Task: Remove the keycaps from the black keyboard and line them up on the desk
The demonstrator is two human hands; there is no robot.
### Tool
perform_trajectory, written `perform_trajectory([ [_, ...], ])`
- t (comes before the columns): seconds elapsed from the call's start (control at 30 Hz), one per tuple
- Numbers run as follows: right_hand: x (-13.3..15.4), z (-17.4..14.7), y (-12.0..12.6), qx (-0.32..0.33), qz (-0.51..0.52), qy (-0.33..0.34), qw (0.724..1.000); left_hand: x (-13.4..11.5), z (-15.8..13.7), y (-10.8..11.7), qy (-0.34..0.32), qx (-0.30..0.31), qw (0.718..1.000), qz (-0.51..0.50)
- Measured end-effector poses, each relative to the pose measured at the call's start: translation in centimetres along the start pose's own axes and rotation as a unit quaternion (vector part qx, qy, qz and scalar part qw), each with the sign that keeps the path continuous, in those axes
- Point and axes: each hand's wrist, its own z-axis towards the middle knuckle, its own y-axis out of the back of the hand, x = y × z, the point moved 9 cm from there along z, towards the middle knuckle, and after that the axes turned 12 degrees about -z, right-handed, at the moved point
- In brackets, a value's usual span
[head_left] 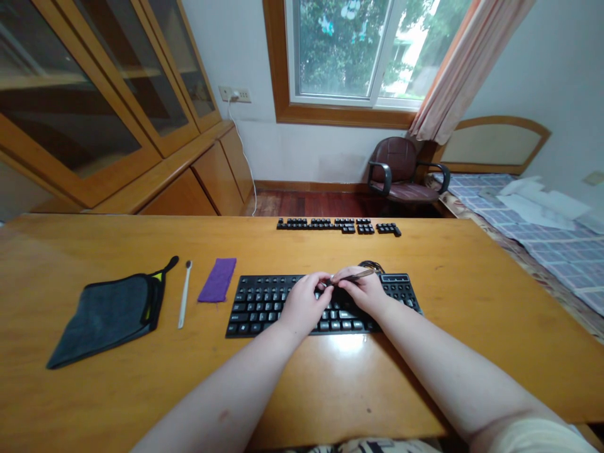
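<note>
While your two hands meet above the black keyboard (264, 308), your right hand (365, 290) grips a thin brown tool (361, 275), which slants between its thumb and fingers. Your left hand (304, 301) is curled, with thumb and forefinger near the tool's tip; I cannot tell whether it pinches something there. The keyboard lies directly under both hands, on the wooden table (94, 402), and extends to either side of them. Its keys carry pale marks, too small for reading, and so are the marks on the strip just to the right of your right hand. Behind this hand a dark cable (372, 267) is coiled. Farther ahead of both hands, black keycaps (321, 223) stand in rows near the table's far edge. To the left of your left hand lie, in order, a purple cloth (218, 280), a white toothbrush (184, 299) and a grey cloth (111, 318).
</note>
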Motion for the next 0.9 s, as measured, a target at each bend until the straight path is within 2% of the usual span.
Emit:
perform_trajectory([
  [0.2,0.1,0.0,-0.3,0.011,0.008,0.019,1.0,0.0,0.0,0.0,-0.014,0.004,1.0,-0.004],
  [0.43,0.4,0.0,0.1,-0.016,0.004,0.024,1.0,0.2,0.0,0.3,-0.006,-0.012,1.0,-0.025],
  [0.63,0.5,-0.3,0.2,-0.013,-0.002,0.031,0.999,-0.4,0.0,0.4,-0.022,-0.01,0.999,-0.047],
  [0.9,1.8,-0.2,0.1,-0.006,0.001,0.08,0.997,0.5,0.1,0.7,-0.007,-0.03,0.998,-0.048],
])
